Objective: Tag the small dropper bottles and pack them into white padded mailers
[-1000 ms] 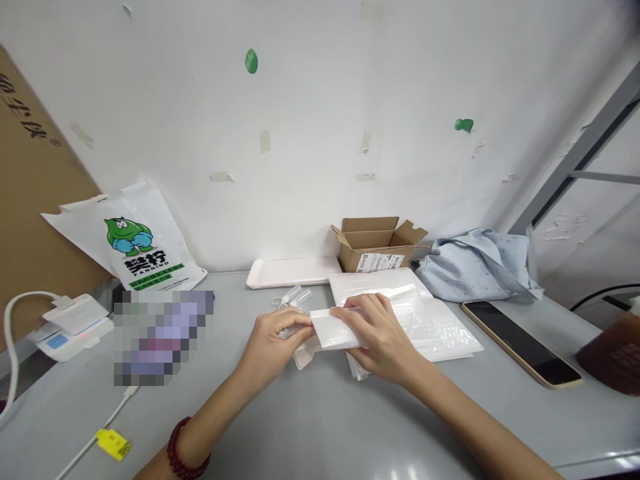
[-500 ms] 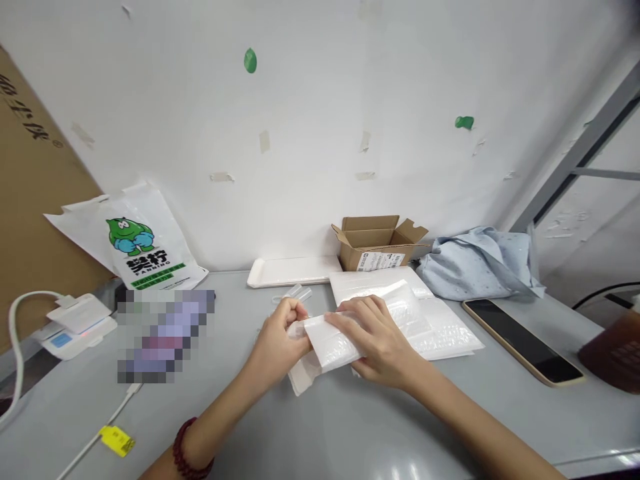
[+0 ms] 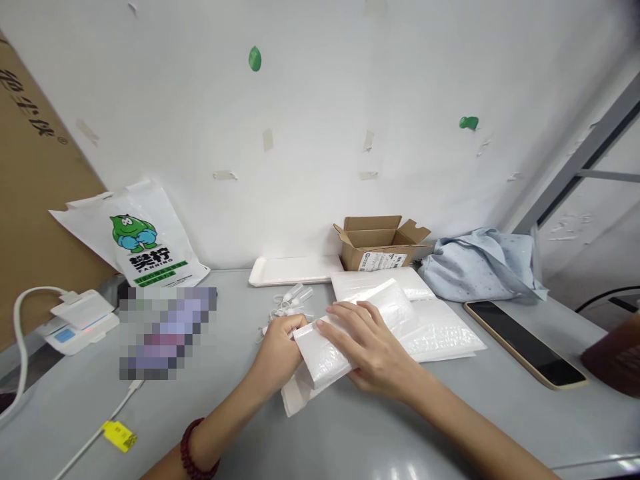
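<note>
A white bubble mailer [image 3: 327, 360] is held above the table between both hands, its flap end hanging down toward the lower left. My left hand [image 3: 279, 348] is closed on the mailer's left end, the thumb lying along its upper edge. Across the mailer's upper face lie the fingers of my right hand [image 3: 373, 343], with the thumb hidden beneath, so it grips the mailer from the right. Behind my left hand are several small clear plastic tubes [image 3: 296, 295] with white loops. More white bubble mailers [image 3: 443, 330] lie flat behind my right hand.
An open cardboard box [image 3: 375, 250] and a shallow white tray [image 3: 295, 270] stand by the wall. On the right are a blue cloth bag [image 3: 475, 263], a phone [image 3: 525, 343] and a brown container [image 3: 615, 357]. A printed white bag [image 3: 145, 240] and white cable [image 3: 83, 450] are left.
My left hand has moved slightly down and left, its fingers closing in further. The mailer's left end has dropped and tilted. More of the small clear tubes now shows behind the hand.
</note>
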Action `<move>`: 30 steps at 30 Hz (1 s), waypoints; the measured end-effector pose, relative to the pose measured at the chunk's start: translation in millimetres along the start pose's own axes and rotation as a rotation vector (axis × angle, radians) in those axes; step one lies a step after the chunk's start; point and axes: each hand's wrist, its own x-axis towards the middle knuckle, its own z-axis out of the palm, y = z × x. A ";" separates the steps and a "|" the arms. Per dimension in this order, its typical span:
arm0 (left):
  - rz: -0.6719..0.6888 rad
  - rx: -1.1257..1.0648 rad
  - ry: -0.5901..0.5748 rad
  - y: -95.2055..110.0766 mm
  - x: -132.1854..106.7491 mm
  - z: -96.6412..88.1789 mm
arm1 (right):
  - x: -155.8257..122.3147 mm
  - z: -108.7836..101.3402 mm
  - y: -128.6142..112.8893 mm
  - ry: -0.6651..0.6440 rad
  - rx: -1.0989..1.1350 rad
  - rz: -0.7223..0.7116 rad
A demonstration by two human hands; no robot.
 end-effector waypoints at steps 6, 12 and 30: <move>-0.188 -0.108 0.059 5.0 1.5 -3.7 | -2.1 3.2 0.4 0.072 -0.125 -0.017; -0.184 -0.372 -0.026 13.5 0.3 -11.3 | -1.7 2.5 6.7 0.151 -0.096 0.032; 0.829 0.321 0.179 12.5 -18.6 -2.8 | -1.7 1.6 16.0 0.251 -0.078 0.094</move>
